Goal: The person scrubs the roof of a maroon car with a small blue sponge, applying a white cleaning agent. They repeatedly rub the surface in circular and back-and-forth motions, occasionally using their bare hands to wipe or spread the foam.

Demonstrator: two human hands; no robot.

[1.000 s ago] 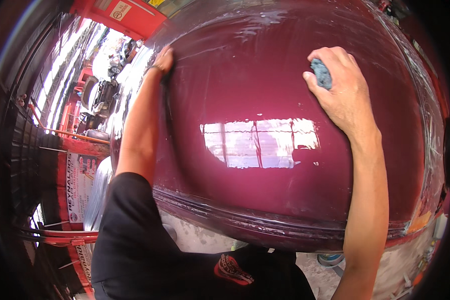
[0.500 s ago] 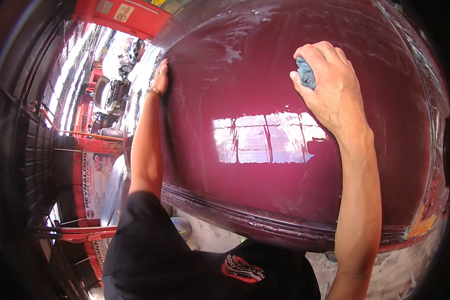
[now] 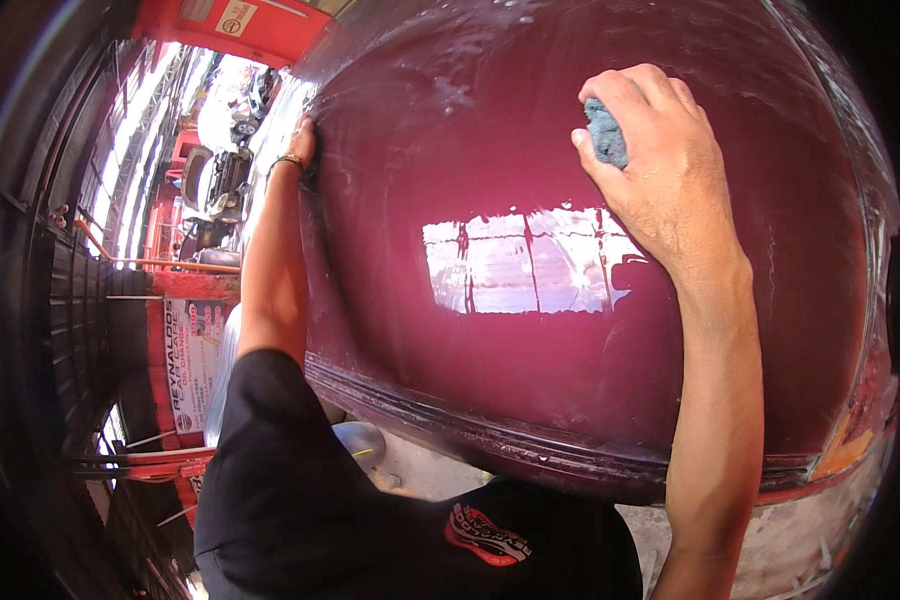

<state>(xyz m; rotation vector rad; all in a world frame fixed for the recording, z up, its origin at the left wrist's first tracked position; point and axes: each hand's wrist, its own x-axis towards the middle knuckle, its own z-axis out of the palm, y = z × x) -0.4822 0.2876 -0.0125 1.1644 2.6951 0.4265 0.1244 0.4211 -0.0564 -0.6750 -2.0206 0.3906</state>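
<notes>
A glossy maroon car roof (image 3: 490,370), streaked and wet-looking, fills the middle of the head view. Over its far right part, my right hand (image 3: 665,160) is closed around a wadded blue-grey cloth (image 3: 606,135), pressed to the paint. The cloth shows between thumb and forefinger; the palm covers the rest of it. At the far left edge of the roof lies my left hand (image 3: 305,140), fingers stretched out along the edge and holding nothing. Its fingertips are partly hard to make out against the bright background.
Dark trim (image 3: 450,405) runs along the near roof edge, close to my body. To the left stand a red post and a printed banner (image 3: 192,365). Other vehicles (image 3: 215,185) are parked farther off. An orange-brown patch (image 3: 842,455) marks the near right corner.
The view has shifted slightly against the roof. My right hand, still on the cloth, sits a little farther up the picture; my left hand and arm appear farther left.
</notes>
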